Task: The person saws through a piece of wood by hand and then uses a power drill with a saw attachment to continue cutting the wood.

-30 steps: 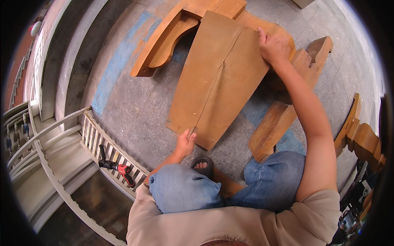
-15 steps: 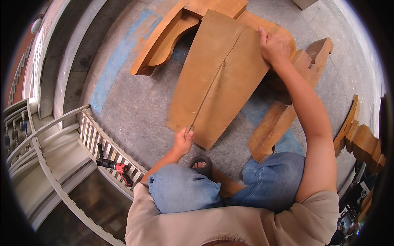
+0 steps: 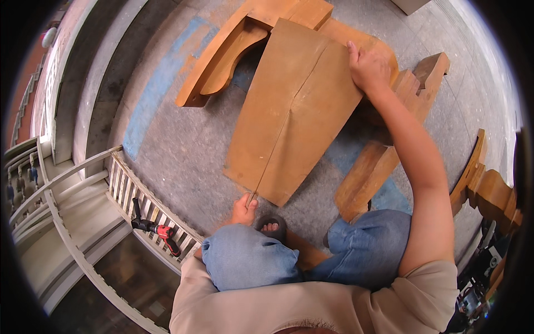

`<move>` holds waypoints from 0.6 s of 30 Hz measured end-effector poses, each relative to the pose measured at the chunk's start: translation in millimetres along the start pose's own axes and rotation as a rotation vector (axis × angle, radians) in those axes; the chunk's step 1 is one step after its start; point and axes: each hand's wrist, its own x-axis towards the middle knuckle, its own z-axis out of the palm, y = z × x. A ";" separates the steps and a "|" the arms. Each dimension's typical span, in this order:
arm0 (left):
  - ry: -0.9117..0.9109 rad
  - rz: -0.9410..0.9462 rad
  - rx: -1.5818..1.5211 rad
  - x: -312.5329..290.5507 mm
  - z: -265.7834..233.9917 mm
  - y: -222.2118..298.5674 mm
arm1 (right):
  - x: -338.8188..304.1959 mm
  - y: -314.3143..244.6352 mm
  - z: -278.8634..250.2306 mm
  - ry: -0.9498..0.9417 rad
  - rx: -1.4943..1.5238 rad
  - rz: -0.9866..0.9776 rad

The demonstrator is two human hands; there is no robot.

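Observation:
A broad tapering wooden panel slants away in front of me, with a long crack or seam down its middle. At its near end my left hand is closed, pinching a thin, narrow piece in line with that seam. What kind of thing it is, I cannot make out. My right hand grips the panel's far right edge, thumb lying along the face and the other fingers partly hidden. Behind the panel is a curved wooden frame, with a rounded wooden part beside it.
Notched wooden beams lie to the right on the grey, blue-patched floor. A red and black power tool rests on a slatted bench at left. Carved wood stands at far right. My sandalled foot is near the panel.
My left hand has drawn back toward my knee with the thin piece, away from the panel's near end. The right hand keeps its place on the edge; the panel shifts slightly toward me.

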 end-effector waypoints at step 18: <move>-0.055 0.053 0.014 56.8 -0.1 18.1 | -0.2 -2.8 -1.4 -0.005 0.019 0.045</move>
